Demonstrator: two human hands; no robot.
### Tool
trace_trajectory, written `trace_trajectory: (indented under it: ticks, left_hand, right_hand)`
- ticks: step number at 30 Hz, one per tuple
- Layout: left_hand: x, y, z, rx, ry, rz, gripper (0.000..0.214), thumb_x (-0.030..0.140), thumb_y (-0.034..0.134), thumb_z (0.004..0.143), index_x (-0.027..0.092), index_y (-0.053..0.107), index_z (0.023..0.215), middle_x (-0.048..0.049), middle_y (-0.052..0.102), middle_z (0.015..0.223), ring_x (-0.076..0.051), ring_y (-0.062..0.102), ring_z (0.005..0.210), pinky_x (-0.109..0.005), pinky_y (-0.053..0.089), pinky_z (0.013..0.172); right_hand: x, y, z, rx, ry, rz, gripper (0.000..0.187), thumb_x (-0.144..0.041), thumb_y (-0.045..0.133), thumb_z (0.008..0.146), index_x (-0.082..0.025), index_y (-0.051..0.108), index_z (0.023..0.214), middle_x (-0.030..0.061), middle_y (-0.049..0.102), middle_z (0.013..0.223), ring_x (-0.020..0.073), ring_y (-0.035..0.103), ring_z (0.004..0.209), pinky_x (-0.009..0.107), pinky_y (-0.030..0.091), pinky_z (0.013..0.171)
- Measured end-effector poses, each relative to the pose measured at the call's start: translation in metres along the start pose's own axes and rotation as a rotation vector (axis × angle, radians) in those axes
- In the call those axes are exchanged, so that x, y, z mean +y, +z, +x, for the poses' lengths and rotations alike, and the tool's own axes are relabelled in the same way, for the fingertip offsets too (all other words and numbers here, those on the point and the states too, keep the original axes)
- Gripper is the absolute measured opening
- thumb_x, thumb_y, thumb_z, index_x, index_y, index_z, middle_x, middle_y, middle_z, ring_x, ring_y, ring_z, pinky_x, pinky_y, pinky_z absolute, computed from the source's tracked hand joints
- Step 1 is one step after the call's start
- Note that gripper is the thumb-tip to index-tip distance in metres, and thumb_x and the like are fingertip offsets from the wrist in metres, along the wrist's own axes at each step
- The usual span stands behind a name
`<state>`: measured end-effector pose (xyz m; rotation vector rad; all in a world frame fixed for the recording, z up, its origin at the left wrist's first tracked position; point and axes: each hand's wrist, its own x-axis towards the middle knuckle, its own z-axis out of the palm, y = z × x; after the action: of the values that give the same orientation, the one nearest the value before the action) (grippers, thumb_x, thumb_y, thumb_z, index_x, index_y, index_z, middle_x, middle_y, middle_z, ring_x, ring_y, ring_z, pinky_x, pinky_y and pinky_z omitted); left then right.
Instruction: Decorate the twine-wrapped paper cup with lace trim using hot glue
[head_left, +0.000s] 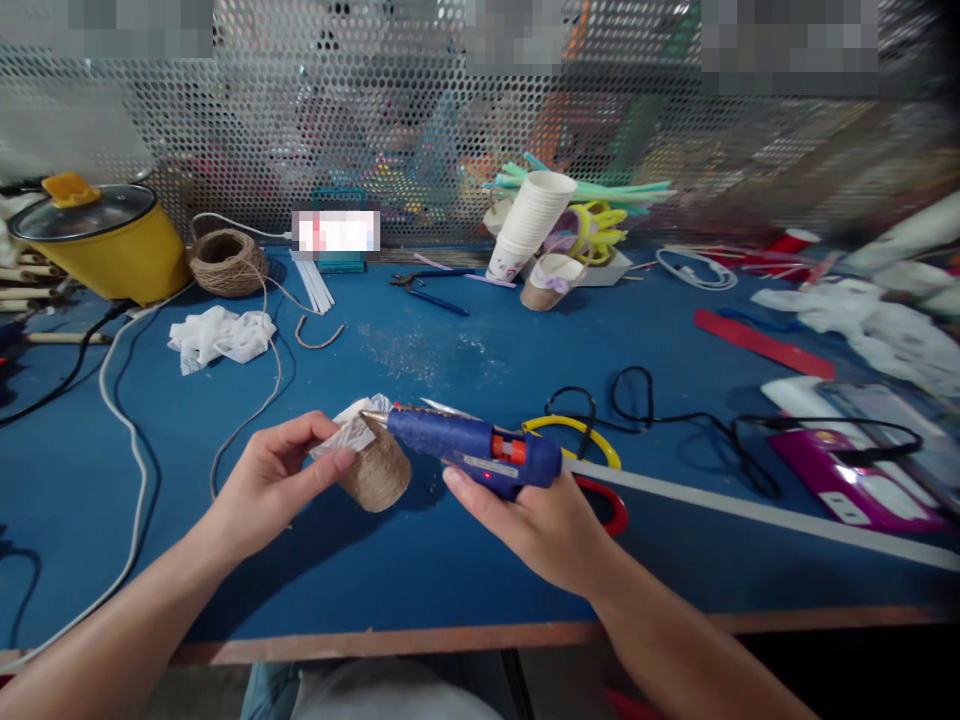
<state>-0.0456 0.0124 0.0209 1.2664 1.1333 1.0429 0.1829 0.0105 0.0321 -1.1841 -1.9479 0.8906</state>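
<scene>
My left hand (281, 480) pinches a small twine-wrapped cup (381, 470) at its rim, where a white lacy fabric strip (352, 436) lies over the edge. The cup is tilted, its base toward the table's front. In my right hand (536, 515) is a blue glue gun (457, 440), with fingers wrapped round its handle. Its metal nozzle points left and meets or nearly meets the strip; I cannot tell which. Behind the gun, partly hidden, lie scissors (600, 445) with yellow and red handles.
A twine ball (229, 262), crumpled white fabric (221, 337) and a yellow pot (127, 245) stand left. At the back are pliers (431, 285), stacked paper cups (532, 225) and a decorated cup (553, 282). A black cord (697, 418) and a purple box (847, 485) lie right.
</scene>
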Motion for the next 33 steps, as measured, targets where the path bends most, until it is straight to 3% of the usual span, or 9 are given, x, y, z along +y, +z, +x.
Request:
trace_trajectory:
  ticks: [11, 33]
  left_hand:
    - [-0.0008, -0.0014, -0.0016, -0.004, -0.001, -0.012, 0.017, 0.029, 0.069, 0.074, 0.015, 0.064, 0.066, 0.0002, 0.058, 0.066, -0.012, 0.05, 0.064, -0.021, 0.042, 0.061]
    - [-0.0025, -0.0031, -0.0016, -0.039, 0.025, 0.007, 0.013, 0.026, 0.066, 0.079, 0.016, 0.066, 0.071, 0.0011, 0.059, 0.069, -0.011, 0.05, 0.066, -0.02, 0.042, 0.064]
  right_hand:
    - [-0.001, -0.0013, 0.0002, -0.027, -0.002, 0.018, 0.008, -0.024, 0.055, 0.083, -0.019, 0.061, 0.081, 0.0016, 0.066, 0.07, 0.016, 0.062, 0.064, 0.026, 0.051, 0.063]
    - [-0.0006, -0.0007, 0.0, -0.046, -0.061, 0.001, 0.011, -0.022, 0.054, 0.083, -0.018, 0.06, 0.075, 0.0006, 0.063, 0.064, 0.0142, 0.06, 0.058, 0.025, 0.05, 0.06]
